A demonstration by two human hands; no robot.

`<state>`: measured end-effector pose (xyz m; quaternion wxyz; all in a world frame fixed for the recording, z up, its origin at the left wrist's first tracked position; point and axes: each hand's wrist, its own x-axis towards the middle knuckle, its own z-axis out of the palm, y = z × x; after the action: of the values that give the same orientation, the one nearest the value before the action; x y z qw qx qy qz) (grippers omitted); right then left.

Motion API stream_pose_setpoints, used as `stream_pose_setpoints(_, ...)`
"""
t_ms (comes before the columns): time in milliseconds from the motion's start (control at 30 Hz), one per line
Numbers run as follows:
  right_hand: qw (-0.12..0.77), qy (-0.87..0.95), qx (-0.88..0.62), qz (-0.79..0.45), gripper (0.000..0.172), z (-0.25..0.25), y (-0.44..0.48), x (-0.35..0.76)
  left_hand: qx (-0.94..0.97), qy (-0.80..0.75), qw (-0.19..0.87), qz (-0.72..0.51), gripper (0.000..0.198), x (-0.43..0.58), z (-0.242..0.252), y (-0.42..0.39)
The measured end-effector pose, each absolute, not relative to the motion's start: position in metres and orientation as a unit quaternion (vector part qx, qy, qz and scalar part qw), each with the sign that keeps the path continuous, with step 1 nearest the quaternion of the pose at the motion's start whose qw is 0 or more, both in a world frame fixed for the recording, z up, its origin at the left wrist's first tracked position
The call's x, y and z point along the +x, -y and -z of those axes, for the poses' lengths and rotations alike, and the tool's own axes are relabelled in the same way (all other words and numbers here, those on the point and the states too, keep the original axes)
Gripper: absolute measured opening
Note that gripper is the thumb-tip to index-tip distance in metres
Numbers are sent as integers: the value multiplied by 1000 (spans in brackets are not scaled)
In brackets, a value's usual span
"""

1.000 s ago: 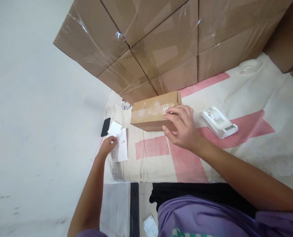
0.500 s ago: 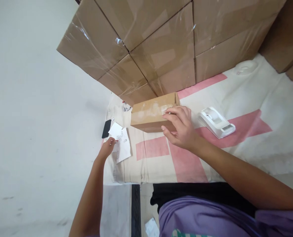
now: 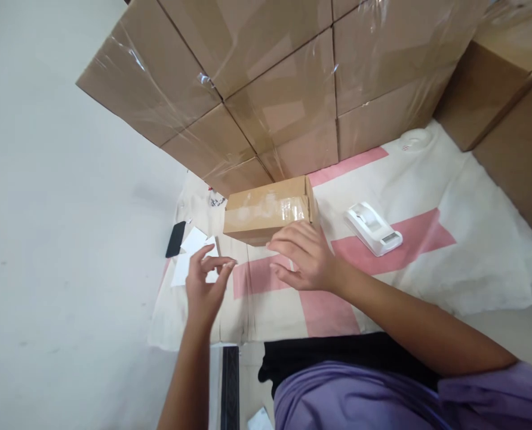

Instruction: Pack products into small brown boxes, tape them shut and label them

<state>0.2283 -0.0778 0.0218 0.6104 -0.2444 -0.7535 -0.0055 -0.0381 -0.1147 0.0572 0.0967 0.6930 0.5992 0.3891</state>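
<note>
My left hand (image 3: 205, 283) is raised over the cloth, in front of white papers (image 3: 183, 269). Its thumb and a finger are pinched together; anything between them is too small to make out. A small brown cardboard box (image 3: 266, 209) lies on the cloth, with shiny clear tape near its right end. Just in front of that box is my right hand (image 3: 306, 257), its fingers curved and its thumb apart, with nothing visible between them. Whether its fingertips touch the box I cannot tell.
Behind the box rises a stack of taped cartons (image 3: 288, 89). More cartons (image 3: 485, 89) stand at the right. A white tape dispenser (image 3: 373, 229) and a tape roll (image 3: 415, 140) lie on the pink-and-white cloth (image 3: 471, 280). A black phone (image 3: 175, 239) lies by the wall.
My left hand has left the papers and come up and right, toward my right hand. My right hand has drawn back from the box's top to in front of it. The view has shifted slightly.
</note>
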Motion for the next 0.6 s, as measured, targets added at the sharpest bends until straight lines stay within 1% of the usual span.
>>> stream_pose_setpoints(67,587,777,-226,-37,31,-17,80,227,722,-539,83,-425,44,6,-59,125)
stream_pose_setpoints(133,575,781,-233,-63,33,-12,83,227,733,-512,66,-442,41,35,-59,128)
stream_pose_setpoints(267,598,751,-258,-106,31,-8,85,229,737,-487,90,-461,39,50,-54,126)
stream_pose_setpoints(333,607,736,-273,-124,26,-11,86,229,731,-483,112,-468,38,48,-49,126)
stream_pose_setpoints(433,598,737,-282,-141,9,-16,88,229,721,-490,129,-472,38,45,-44,130)
stream_pose_setpoints(600,575,758,-274,-143,9,-18,89,229,683,-524,156,-485,37,49,-44,133)
